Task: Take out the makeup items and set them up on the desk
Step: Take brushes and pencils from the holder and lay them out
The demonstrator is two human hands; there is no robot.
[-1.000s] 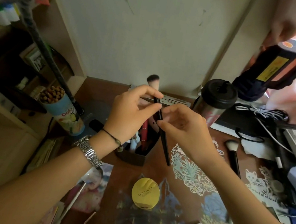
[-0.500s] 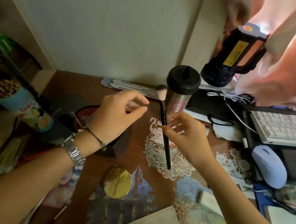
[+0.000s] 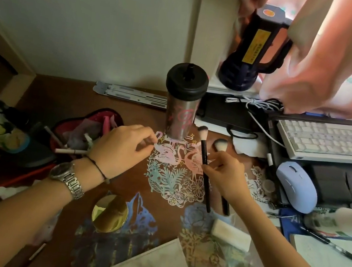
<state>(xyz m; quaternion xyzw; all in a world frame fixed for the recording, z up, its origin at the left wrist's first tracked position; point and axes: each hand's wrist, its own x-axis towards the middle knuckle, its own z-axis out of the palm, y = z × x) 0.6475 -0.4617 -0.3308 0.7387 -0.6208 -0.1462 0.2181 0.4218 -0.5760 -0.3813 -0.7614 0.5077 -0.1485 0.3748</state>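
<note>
Makeup compact (image 3: 110, 213), gold, lies near the table (image 3: 45, 92) front edge. Right hand (image 3: 223, 175) pinches a black brush (image 3: 205, 168) mid-handle, beside a second brush (image 3: 220, 145) lying flat. Left hand (image 3: 121, 150) hangs loosely curled, empty. Open makeup bag (image 3: 83, 130) sits toward the left edge; tumbler (image 3: 183, 102) farther back.

A brown desk (image 3: 129, 186) is seen, decorated with pink flamingo and pale floral cut-outs (image 3: 172, 169). The brush (image 3: 205, 168) is black-handled with white, dark-tipped bristles; the compact (image 3: 110, 213) is gold. The pouch (image 3: 83, 128) is black, lined in red.
</note>
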